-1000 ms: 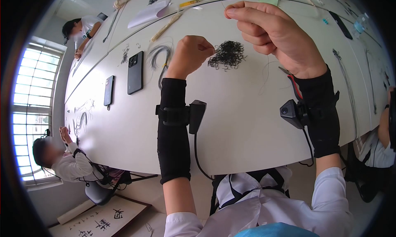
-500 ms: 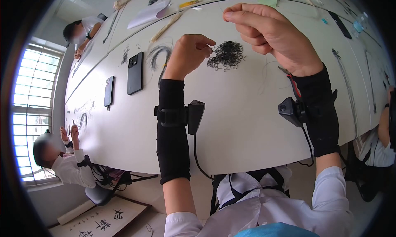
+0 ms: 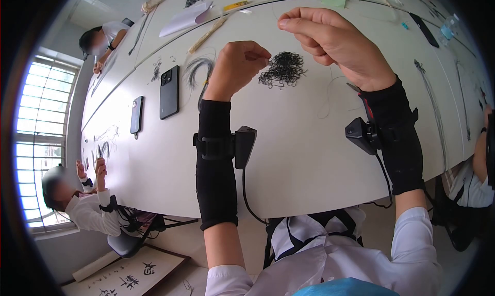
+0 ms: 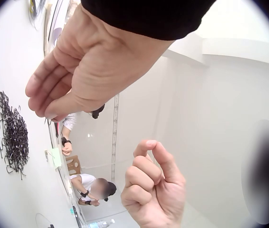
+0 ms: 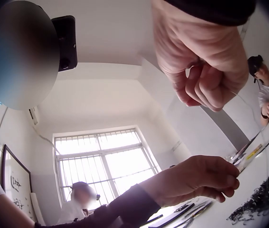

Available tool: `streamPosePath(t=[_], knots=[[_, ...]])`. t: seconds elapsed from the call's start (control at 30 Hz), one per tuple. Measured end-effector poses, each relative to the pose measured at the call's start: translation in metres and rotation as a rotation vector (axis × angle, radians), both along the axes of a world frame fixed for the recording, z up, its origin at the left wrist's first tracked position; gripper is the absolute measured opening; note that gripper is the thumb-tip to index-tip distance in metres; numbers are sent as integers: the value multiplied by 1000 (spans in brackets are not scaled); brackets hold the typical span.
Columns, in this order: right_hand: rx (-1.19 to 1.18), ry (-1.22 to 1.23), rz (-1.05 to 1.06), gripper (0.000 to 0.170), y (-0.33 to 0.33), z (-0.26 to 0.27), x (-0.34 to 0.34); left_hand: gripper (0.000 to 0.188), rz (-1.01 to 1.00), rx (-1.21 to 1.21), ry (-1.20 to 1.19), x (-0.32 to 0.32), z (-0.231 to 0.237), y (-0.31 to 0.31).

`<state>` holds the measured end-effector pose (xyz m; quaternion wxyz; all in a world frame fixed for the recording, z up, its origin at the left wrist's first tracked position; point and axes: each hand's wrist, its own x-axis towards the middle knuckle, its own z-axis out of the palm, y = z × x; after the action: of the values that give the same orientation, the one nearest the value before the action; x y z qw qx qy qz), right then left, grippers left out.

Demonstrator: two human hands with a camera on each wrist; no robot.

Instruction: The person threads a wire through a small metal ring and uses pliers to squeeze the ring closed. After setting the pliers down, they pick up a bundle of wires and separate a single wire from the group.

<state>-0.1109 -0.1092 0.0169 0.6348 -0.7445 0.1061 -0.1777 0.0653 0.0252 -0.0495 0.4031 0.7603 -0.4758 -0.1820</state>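
Note:
A pile of small black fish hooks (image 3: 282,71) lies on the white table between my hands. At its left edge my left hand (image 3: 237,69) pinches a tiny fish hook (image 4: 48,121) between thumb and forefinger, its bend showing below the fingertips in the left wrist view. Raised above the table at the right, my right hand (image 3: 340,43) has thumb and forefinger pressed together on a thin clear line (image 5: 249,103), with the other fingers curled. The line runs off from this hand in the right wrist view. A loose loop of line (image 3: 329,99) lies below the right hand.
Red-handled pliers (image 3: 368,108) lie partly under my right wrist. Left of my left hand are a bundle of grey strands (image 3: 192,71), a large phone (image 3: 169,92) and a smaller phone (image 3: 136,114). Other people sit around the table.
My right hand has lowered slightly and shifted a little left, its pinch kept. The left hand stays almost in place beside the pile. At far left a person has raised their hands.

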Motion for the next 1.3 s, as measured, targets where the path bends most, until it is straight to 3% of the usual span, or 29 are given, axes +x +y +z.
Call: streamPosePath(t=[0.5, 0.67, 0.9, 1.07, 1.3], knots=[[-50, 48, -53, 30, -3, -10, 6, 16, -20, -67, -3, -1, -2, -3], [-225, 27, -113, 33, -10, -25, 16, 19, -1, -96, 115, -6, 8, -2], [-274, 56, -135, 35, -18, -59, 34, 30, -79, -216, 281, -9, 17, -1], [-275, 29, -75, 30, -15, -60, 34, 33, -71, -209, 292, -10, 20, 0], [-461, -1, -205, 29, -19, -66, 37, 30, -49, -123, 192, -8, 9, -4]])
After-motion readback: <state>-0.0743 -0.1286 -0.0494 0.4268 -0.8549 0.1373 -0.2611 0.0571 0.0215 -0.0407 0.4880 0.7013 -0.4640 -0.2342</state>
